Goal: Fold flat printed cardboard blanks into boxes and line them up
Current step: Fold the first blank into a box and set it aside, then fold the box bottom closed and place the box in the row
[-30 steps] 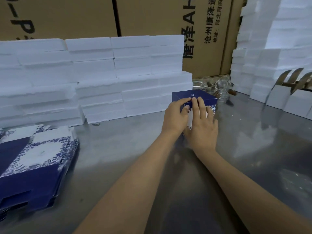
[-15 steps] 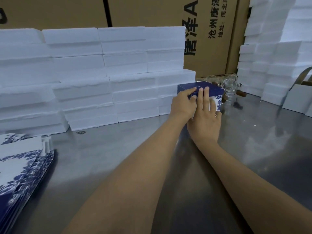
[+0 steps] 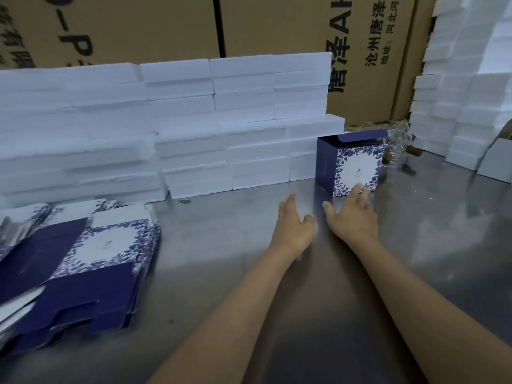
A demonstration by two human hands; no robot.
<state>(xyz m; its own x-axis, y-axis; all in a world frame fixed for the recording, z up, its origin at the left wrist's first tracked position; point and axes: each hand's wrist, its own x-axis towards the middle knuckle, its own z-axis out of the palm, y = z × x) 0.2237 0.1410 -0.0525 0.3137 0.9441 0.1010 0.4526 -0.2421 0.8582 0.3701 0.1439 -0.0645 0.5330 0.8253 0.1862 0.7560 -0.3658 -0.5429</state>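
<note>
**At the back of the bench: box released, both hands off**

At the far end of the bench, against the white foam slabs, the folded box now stands on its own. Half a second ago both hands were clamped on its top; now neither holds it. Top flap sticks up at the rear, so the top looks unclosed. Printed floral face points toward the camera.

Read: this box is formed and parked at the start of the line. It's the only blue one I can see standing. Likely next step is another blank from the stack of flat blanks, which sits at the left near edge, well apart from the box.

Hands:
- left hand: pulled back from the box, low over the bench, fingers loosely curled, holding nothing.
- right hand: fingers extended and spread, holding nothing. Fingertips are at the box's lower front edge; touching or just short, can't tell, motion blur.

Both forearms are stretched forward across the bench.
</note>
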